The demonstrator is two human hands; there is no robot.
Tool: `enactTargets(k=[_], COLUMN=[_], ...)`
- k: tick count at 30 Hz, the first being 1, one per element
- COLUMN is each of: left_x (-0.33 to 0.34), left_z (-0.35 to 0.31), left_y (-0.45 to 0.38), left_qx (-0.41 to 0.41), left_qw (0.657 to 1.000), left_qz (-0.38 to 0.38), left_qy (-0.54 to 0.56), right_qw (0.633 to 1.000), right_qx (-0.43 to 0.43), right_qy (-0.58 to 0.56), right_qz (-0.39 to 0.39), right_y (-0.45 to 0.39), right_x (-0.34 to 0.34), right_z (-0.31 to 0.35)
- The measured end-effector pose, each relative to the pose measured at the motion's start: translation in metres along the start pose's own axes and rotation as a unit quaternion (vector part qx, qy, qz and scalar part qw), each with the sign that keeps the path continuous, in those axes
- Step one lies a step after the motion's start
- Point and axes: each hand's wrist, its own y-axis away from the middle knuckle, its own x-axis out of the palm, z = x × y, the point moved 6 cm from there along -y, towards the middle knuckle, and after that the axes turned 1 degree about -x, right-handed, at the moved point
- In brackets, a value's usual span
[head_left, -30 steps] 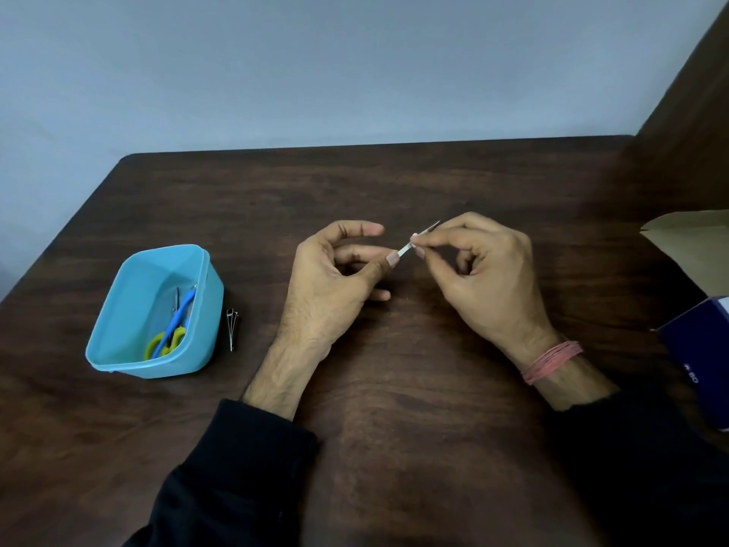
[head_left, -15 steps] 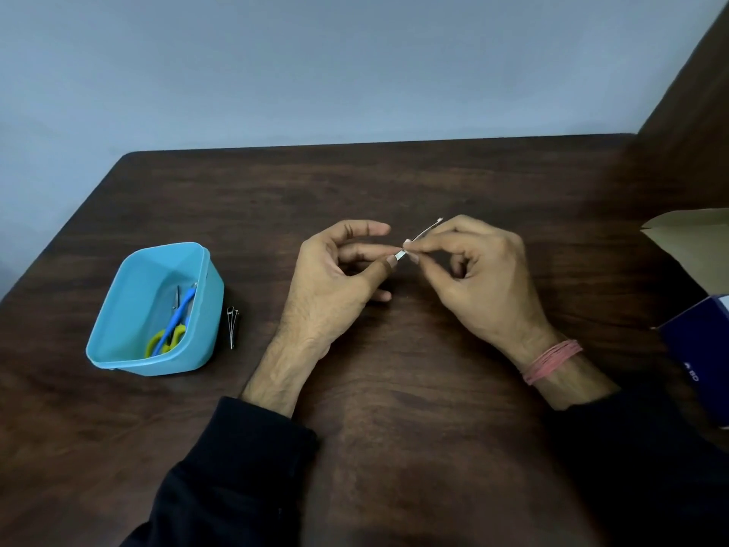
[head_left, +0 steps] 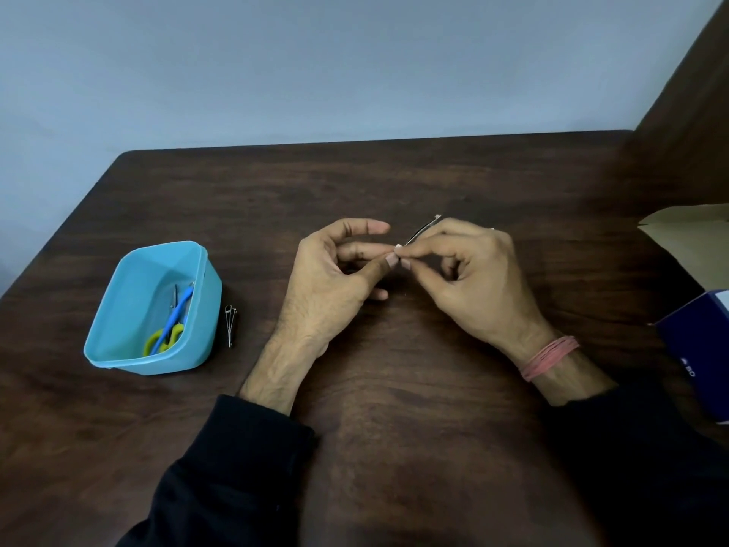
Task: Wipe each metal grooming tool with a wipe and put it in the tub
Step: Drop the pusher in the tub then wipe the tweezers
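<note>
Progress: scissors [head_left: 167, 329] and thin metal tool already in blue tub [head_left: 118, 341], at 9 o'clock on surface [head_left: 394, 408]. Nail clipper [head_left: 230, 324] lay on wood just beside tub, at its 3 o'clock; apparently pending. Slim metal tool [head_left: 424, 230] at centre, pinched by right hand [head_left: 479, 284]; left hand [head_left: 335, 286] pinched its near end. Wipe not discernible. Dark wood surface, pale blue wall at 12, open box [head_left: 694, 349] at 3.

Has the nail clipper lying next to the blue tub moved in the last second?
No. The nail clipper lies on the table just right of the blue tub, as before.
</note>
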Motion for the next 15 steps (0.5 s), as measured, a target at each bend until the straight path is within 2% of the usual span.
enactTargets(k=[5, 8, 12, 15], left_x=[0.0004, -0.0005, -0.0002, -0.0017], left_z=[-0.0004, -0.0004, 0.002, 0.0039], left_y=[-0.0001, 0.0, -0.0012, -0.0019], left_qx=[-0.001, 0.002, 0.006, 0.006], left_qw=[1.0, 1.0, 1.0, 1.0], left_qz=[-0.006, -0.01, -0.013, -0.017], left_qy=[0.003, 0.004, -0.001, -0.006], right_qw=[0.999, 1.0, 0.998, 1.0], right_qx=[0.023, 0.004, 0.039, 0.01], right_qy=[-0.001, -0.006, -0.008, -0.004], right_qz=[-0.031, -0.003, -0.044, -0.008], right_y=[-0.0016, -0.0003, -0.0016, 0.0], right_x=[-0.0053, -0.0003, -0.0078, -0.0011], right_z=[-0.0045, 0.0006, -0.0072, 0.0])
